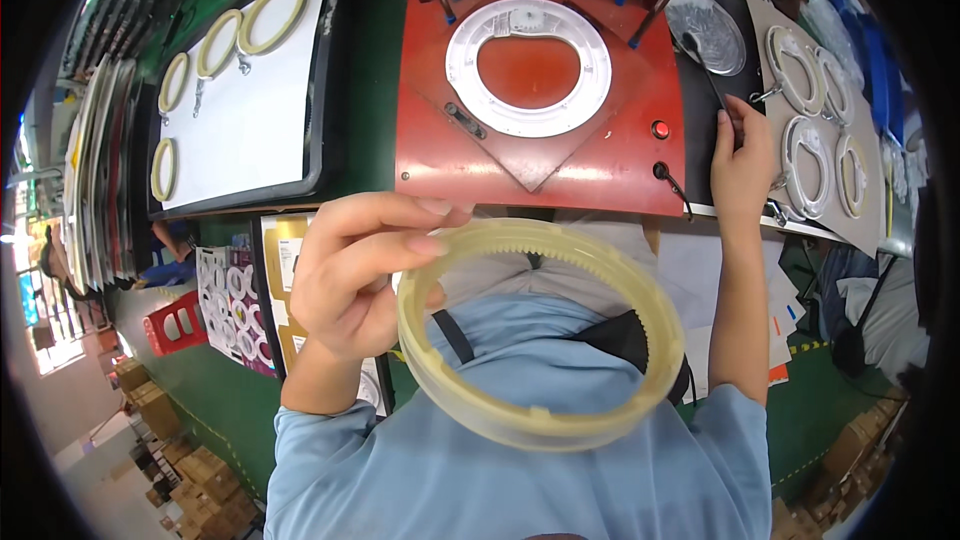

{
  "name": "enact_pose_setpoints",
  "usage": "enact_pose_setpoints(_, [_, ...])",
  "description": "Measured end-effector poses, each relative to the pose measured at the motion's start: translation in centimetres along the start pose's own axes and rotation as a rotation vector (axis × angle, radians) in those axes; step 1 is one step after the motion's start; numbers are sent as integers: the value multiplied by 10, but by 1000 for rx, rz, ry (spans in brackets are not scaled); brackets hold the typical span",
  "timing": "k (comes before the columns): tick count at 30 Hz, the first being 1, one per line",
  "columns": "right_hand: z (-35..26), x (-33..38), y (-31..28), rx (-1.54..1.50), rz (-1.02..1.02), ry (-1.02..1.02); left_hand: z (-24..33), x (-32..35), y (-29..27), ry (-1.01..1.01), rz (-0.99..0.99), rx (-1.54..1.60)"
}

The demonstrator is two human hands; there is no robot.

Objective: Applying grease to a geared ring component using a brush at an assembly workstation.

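While our left hand (355,275) only pinches the cream toothed ring (540,335) below the red fixture (620,155), it could slip as our right hand (742,155) fingers the tool.

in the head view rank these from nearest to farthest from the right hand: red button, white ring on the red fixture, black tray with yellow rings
From the right hand:
1. Red button, just to its left.
2. White ring, centre of the red fixture.
3. Black tray, far left.

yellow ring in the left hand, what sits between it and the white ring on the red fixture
In the head view, only the red fixture's bare front plate and edge separate the yellow ring from the white ring.
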State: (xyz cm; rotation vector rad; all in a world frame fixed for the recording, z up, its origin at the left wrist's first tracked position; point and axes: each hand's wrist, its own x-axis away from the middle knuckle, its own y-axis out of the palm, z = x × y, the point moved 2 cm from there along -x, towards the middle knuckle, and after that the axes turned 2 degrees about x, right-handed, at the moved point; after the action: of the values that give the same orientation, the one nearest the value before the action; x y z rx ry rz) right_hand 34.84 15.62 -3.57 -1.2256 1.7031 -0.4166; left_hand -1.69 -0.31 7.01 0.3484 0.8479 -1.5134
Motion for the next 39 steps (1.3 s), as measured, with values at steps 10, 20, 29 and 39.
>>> enact_pose_setpoints(10, [-66, 1, -39, -241, 170, -77, -17, 3, -7, -488, 63, 49])
enact_pose_setpoints(20, [-186, 10, -38, -409, -227, -538, -49, -47, 41, -605, 343, 226])
enact_pose_setpoints(29, [-206, -18, -10, -216, -215, -586, -78, -60, 50, -665, 388, 35])
enact_pose_setpoints(39, [-184, -32, -11, -174, -381, -526, -73, -42, 36, -269, 210, -358])
